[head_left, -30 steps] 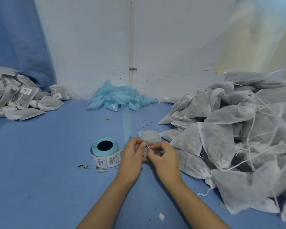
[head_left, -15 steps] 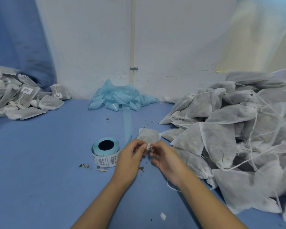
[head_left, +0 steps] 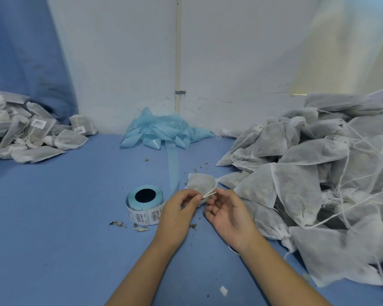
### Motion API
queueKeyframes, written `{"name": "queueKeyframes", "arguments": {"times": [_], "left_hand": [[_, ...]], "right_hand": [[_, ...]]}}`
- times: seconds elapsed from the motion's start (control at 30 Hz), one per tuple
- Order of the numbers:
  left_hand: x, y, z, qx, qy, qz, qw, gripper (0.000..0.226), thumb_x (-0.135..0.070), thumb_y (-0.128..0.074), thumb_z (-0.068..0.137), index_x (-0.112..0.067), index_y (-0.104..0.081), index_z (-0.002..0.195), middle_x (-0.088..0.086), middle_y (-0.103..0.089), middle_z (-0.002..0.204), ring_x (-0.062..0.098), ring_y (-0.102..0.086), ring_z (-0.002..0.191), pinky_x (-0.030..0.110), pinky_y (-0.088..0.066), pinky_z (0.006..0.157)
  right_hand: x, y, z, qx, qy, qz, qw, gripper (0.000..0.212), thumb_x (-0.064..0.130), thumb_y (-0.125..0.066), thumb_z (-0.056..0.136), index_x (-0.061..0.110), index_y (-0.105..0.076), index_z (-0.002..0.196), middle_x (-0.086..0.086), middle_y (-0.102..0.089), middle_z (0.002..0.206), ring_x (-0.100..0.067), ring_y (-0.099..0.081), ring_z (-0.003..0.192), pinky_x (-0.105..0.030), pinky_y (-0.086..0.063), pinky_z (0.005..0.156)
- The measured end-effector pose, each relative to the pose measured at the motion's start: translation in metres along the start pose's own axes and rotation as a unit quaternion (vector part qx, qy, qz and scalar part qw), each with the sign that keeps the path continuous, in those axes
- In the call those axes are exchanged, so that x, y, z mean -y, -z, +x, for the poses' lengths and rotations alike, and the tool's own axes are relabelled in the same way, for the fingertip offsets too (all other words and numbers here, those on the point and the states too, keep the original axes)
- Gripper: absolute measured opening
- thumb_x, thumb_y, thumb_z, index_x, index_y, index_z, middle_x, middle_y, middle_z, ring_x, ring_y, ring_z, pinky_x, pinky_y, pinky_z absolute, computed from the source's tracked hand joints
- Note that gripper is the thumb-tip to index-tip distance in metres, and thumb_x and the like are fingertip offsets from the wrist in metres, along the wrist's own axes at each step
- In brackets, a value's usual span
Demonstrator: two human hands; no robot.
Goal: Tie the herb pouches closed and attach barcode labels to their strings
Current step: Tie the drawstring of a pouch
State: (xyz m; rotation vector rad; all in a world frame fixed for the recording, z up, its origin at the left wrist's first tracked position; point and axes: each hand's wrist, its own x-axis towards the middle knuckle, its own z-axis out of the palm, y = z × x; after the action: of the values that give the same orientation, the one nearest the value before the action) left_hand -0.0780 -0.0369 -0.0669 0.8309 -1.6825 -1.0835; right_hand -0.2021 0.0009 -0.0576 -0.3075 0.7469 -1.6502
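Observation:
A small white herb pouch [head_left: 201, 183] lies on the blue table just beyond my hands. Its white string [head_left: 209, 192] stretches taut between them. My left hand [head_left: 179, 212] pinches one end of the string between thumb and forefinger. My right hand [head_left: 228, 212], palm turned up, pinches the other end at its fingertips. A roll of barcode labels [head_left: 144, 204] on pale blue backing stands to the left of my left hand.
A big heap of untied white pouches [head_left: 314, 173] with loose strings fills the right side. A smaller pile of labelled pouches [head_left: 34, 138] lies at the far left. Crumpled blue backing tape [head_left: 164, 133] sits against the white wall. Herb crumbs dot the table [head_left: 64, 217].
My hands drew apart from a tight huddle over the pouch's neck. The right hand turned palm up and the string now stretches between the two hands.

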Motion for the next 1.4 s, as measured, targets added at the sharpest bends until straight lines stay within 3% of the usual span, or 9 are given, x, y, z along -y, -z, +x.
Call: {"name": "queueKeyframes", "arguments": {"times": [0.3,0.5,0.6,0.7,0.8,0.9,1.13,1.3,1.4], "left_hand": [[-0.004,-0.001,-0.002,-0.004,-0.011,0.039,0.999,0.015,-0.021,-0.06,0.092,-0.031,-0.063,0.081,-0.008,-0.065,0.088,-0.002,-0.055,0.082,0.007,-0.04,0.072],[-0.001,-0.005,-0.007,0.025,-0.121,0.187,0.975,0.01,-0.023,-0.052,0.096,-0.023,-0.06,0.09,-0.013,-0.055,0.095,-0.01,-0.033,0.107,0.002,-0.027,0.086],[-0.002,-0.007,-0.01,0.038,-0.144,0.204,0.968,0.011,-0.02,-0.048,0.086,-0.018,-0.052,0.096,-0.012,-0.048,0.113,-0.002,-0.034,0.113,0.003,-0.023,0.093],[0.0,-0.006,-0.009,0.04,-0.153,0.237,0.959,0.03,0.004,-0.052,0.079,-0.01,-0.048,0.105,-0.004,-0.041,0.129,0.01,-0.039,0.121,0.007,-0.026,0.096],[-0.001,-0.008,-0.007,-0.018,-0.149,0.262,0.953,0.037,0.011,-0.049,0.08,-0.008,-0.047,0.112,0.002,-0.05,0.117,0.019,-0.05,0.107,0.017,-0.033,0.08],[-0.007,-0.01,-0.006,-0.084,-0.134,0.242,0.957,0.026,-0.001,-0.056,0.088,-0.018,-0.044,0.103,-0.001,-0.053,0.1,0.02,-0.053,0.091,0.024,-0.033,0.066],[-0.02,0.0,-0.001,-0.156,-0.129,0.049,0.978,0.051,-0.007,-0.063,0.087,-0.048,-0.037,0.101,-0.023,-0.05,0.104,-0.01,-0.05,0.097,0.005,-0.037,0.081],[-0.026,0.002,0.002,-0.187,-0.123,-0.014,0.975,0.049,0.003,-0.055,0.087,-0.044,-0.047,0.097,-0.015,-0.053,0.107,0.004,-0.054,0.095,0.013,-0.044,0.074],[-0.028,0.001,0.005,-0.195,-0.105,-0.031,0.975,0.044,0.003,-0.052,0.088,-0.041,-0.049,0.096,-0.009,-0.057,0.106,0.016,-0.057,0.091,0.023,-0.046,0.074]], "right_hand": [[0.001,-0.001,-0.004,0.027,0.011,-0.006,1.0,0.007,0.013,-0.06,0.072,0.01,-0.057,0.077,-0.001,-0.051,0.067,-0.011,-0.048,0.064,-0.023,-0.038,0.063],[0.003,0.0,-0.007,0.078,-0.007,0.0,0.997,0.007,0.017,-0.064,0.071,0.013,-0.062,0.065,-0.002,-0.048,0.071,-0.012,-0.049,0.06,-0.022,-0.034,0.064],[0.004,0.0,-0.01,0.125,-0.006,0.003,0.992,0.021,0.017,-0.082,0.057,0.014,-0.063,0.065,-0.002,-0.05,0.071,-0.012,-0.05,0.06,-0.021,-0.033,0.059],[0.005,-0.001,-0.013,0.157,-0.01,-0.012,0.988,0.037,0.022,-0.092,0.041,0.014,-0.065,0.063,0.0,-0.054,0.068,-0.011,-0.055,0.06,-0.02,-0.035,0.05],[0.005,-0.002,-0.015,0.179,-0.011,-0.021,0.984,0.036,0.021,-0.092,0.04,0.017,-0.063,0.061,0.002,-0.057,0.066,-0.009,-0.056,0.059,-0.019,-0.037,0.05],[0.005,-0.002,-0.016,0.179,-0.003,-0.01,0.984,0.039,0.017,-0.092,0.04,0.02,-0.059,0.061,0.002,-0.061,0.07,-0.011,-0.059,0.061,-0.019,-0.042,0.053],[0.004,-0.002,-0.013,0.076,0.037,-0.049,0.995,0.022,0.005,-0.077,0.06,0.022,-0.063,0.061,0.002,-0.061,0.077,-0.012,-0.059,0.071,-0.02,-0.044,0.057],[-0.002,-0.003,-0.011,0.009,0.109,-0.097,0.989,0.013,0.014,-0.071,0.064,0.021,-0.061,0.068,0.006,-0.066,0.08,-0.009,-0.063,0.083,-0.024,-0.047,0.076],[-0.006,-0.004,-0.011,0.01,0.109,-0.103,0.989,0.015,0.012,-0.071,0.066,0.018,-0.06,0.073,0.003,-0.069,0.078,-0.009,-0.067,0.078,-0.024,-0.054,0.069]]}}
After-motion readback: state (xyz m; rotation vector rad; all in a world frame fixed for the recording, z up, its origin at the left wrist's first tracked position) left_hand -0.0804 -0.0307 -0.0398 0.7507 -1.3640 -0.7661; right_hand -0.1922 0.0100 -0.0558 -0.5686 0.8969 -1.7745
